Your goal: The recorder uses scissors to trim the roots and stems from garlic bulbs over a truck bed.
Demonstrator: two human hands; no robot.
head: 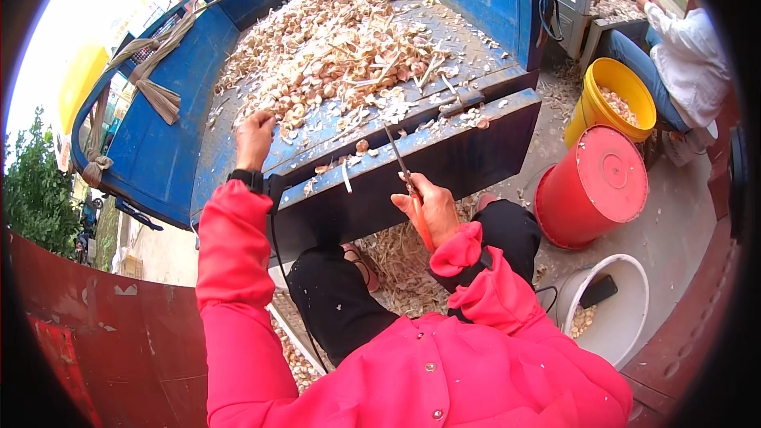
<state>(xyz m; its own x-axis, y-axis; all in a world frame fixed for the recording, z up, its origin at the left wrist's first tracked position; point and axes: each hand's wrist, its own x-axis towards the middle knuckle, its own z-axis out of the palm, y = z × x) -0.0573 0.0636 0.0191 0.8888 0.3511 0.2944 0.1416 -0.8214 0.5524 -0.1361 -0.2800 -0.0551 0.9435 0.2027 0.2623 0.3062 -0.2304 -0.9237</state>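
My right hand [440, 211] grips a pair of scissors [421, 214] with orange handles. Their dark blades point up and away, over the lowered tailgate [416, 157] of a blue cargo bed [209, 157]. My left hand [254, 138] is raised at the near left side of a heap of garlic cloves, skins and stems [351, 53]. Its fingers are curled, and whether they hold anything is hidden from me. Loose skins and bits of garlic lie along the tailgate between my hands.
At right stand an upturned red bucket [594, 184], a yellow bucket [618, 92] with garlic inside, and a tilted white bucket [633, 309] holding cloves and a dark phone-like object [599, 291]. Beyond sits another person [689, 59]. Stems and husks [404, 267] litter the floor between my legs.
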